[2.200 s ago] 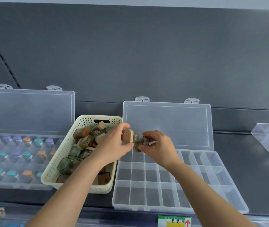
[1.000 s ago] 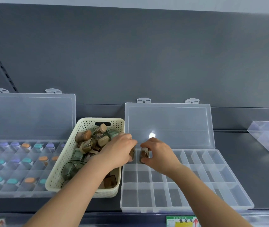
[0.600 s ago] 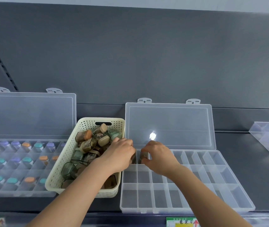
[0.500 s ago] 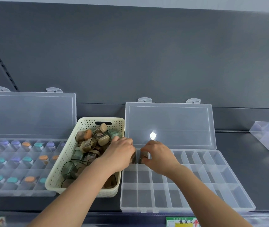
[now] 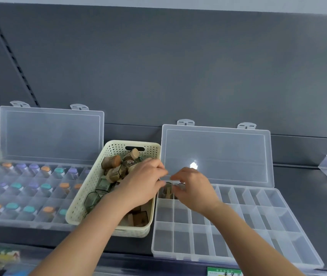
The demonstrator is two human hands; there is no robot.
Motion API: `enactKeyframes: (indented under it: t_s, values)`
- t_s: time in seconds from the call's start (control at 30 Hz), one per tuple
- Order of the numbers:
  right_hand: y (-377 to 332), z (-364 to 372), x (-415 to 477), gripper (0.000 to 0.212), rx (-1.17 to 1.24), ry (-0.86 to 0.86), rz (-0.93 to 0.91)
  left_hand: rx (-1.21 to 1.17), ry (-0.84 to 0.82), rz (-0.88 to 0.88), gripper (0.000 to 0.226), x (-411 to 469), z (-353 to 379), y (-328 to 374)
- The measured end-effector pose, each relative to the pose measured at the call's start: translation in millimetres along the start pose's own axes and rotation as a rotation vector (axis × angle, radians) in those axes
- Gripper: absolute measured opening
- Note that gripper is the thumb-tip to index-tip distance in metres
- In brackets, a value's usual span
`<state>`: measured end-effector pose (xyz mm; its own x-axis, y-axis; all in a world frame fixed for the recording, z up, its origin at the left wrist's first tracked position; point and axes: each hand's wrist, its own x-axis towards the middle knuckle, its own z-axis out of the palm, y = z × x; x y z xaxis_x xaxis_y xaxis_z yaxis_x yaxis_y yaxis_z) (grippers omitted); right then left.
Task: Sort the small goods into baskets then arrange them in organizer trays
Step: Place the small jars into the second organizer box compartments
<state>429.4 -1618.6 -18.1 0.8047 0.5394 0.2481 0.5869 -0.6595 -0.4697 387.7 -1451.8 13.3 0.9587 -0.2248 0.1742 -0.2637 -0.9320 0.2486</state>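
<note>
Because the cream basket sits against the clear organizer tray, transfers are short. Two small bottles stand in its rear-left compartments, mid-frame. Left hand and right hand hover above, fingers loosely curled, apparently gripping nothing.

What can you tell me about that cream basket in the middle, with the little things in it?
The cream basket looks like plastic, its walls dotted with small holes, with a slot handle cut in the far wall. It sits slightly askew on the dark shelf, between a filled organizer tray and a nearly empty organizer tray, both open. Small brown, wood-capped and greenish see-through goods are heaped inside. The left hand hovers over its right side.
</note>
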Motion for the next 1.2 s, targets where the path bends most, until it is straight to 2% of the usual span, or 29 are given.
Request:
enactKeyframes:
  t_s: [0.1,0.2,0.27,0.4,0.53,0.67,0.77,0.87,1.0,1.07,1.2]
  values:
    - [-20,1,5,0.024,0.060,0.016,-0.097,0.018,0.002,-0.158,0.029,-18,-23,-23]
    - [-43,8,12,0.016,0.074,-0.006,-0.231,0.112,-0.145,-0.325,0.027,-38,-36,-48]
    - [-55,14,16,0.014,0.039,-0.094,-0.317,0.133,-0.247,-0.397,0.031,-50,-40,-56]
    - [-71,26,21,0.027,-0.179,-0.287,-0.388,0.078,-0.376,-0.449,0.036,-67,-36,-59]
    - [-85,36,24,0.026,-0.399,-0.323,-0.446,0.191,-0.442,-0.443,0.056,-76,-30,-59]
    - [-89,43,28,0.025,-0.489,-0.294,-0.434,0.157,-0.371,-0.443,0.049,-81,-24,-62]
    - [-86,44,30,0.024,-0.438,-0.303,-0.412,0.054,-0.280,-0.474,0.055,-84,-26,-62]
    - [-81,38,31,0.027,-0.278,-0.277,-0.340,-0.109,-0.160,-0.515,0.054,-88,-35,-59]
    - [-75,23,29,0.026,0.081,-0.225,-0.175,-0.291,0.067,-0.518,0.047,-84,-46,-53]
    - [-70,17,26,0.023,0.156,-0.161,-0.157,-0.357,0.161,-0.489,0.046,-79,-45,-49]
    - [-57,10,16,0.021,0.287,-0.056,-0.107,-0.441,0.219,-0.399,0.037,-68,-38,-36]
